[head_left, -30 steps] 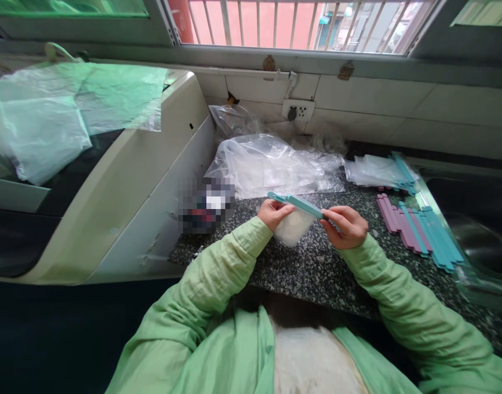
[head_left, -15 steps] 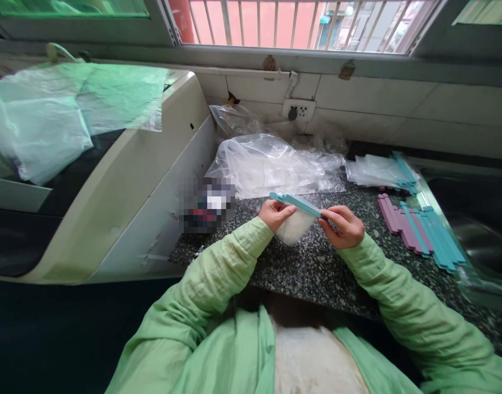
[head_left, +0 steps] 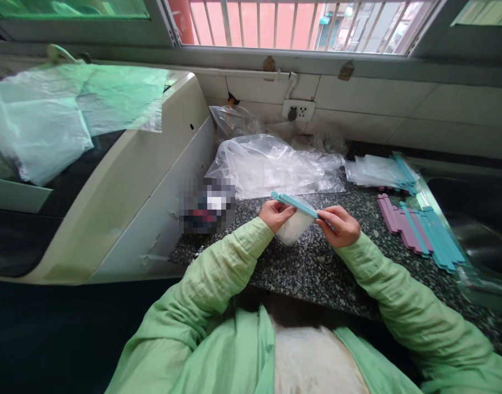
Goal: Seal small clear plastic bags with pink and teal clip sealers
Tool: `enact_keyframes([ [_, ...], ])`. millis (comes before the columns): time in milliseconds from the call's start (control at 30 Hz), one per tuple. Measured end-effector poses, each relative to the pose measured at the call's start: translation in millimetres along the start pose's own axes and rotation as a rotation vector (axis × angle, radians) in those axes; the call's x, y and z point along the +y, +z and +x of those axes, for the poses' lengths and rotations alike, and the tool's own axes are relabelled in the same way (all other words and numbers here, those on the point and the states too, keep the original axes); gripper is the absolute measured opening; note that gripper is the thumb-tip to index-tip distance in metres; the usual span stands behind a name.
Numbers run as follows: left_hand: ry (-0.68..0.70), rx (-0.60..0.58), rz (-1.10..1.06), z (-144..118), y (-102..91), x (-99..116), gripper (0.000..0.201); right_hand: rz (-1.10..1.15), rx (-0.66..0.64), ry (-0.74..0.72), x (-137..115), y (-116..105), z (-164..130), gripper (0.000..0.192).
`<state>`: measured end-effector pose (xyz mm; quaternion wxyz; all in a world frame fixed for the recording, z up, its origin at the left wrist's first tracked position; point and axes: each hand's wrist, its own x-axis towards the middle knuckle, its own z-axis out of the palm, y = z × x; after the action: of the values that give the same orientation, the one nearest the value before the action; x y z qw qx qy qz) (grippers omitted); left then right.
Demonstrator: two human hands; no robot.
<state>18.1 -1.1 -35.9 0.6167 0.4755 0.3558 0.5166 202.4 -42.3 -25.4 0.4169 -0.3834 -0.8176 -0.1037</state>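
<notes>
Between my two hands is a blue bag sealing clip (head_left: 296,204), lying along the top edge of a small translucent plastic bag (head_left: 294,229). My left hand (head_left: 277,215) pinches the clip and the bag's edge near the left end, thumb on top. The fingers of my right hand (head_left: 339,225) are closed on the clip's right end. The bag hangs below the clip, above the speckled dark counter (head_left: 304,273). Loose blue clips (head_left: 439,238) and pink clips (head_left: 410,232) lie to the right of my hands.
Behind my hands spreads a heap of clear plastic bags (head_left: 275,164). A stack of clipped bags (head_left: 376,171) sits by the sink (head_left: 486,241). A large beige machine (head_left: 131,180), partly covered with plastic sheets (head_left: 41,126), stands at left. A blurred-out item (head_left: 207,207) lies beside it.
My right hand has shifted slightly left along with the clip's right end. The clip now looks fully lined up along the bag's edge; my left hand has barely moved.
</notes>
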Motion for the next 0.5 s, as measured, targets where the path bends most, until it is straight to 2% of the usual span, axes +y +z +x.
enact_keyframes([
  [233, -0.004, -0.002, 0.009, 0, -2.1, -2, 0.046, 0.031, 0.008, -0.032, -1, 2, 1, 0.021],
  [500, -0.03, -0.018, -0.011, -2, 1.0, 14, 0.036, 0.024, -0.006, -0.003, -2, 1, 1, 0.018],
])
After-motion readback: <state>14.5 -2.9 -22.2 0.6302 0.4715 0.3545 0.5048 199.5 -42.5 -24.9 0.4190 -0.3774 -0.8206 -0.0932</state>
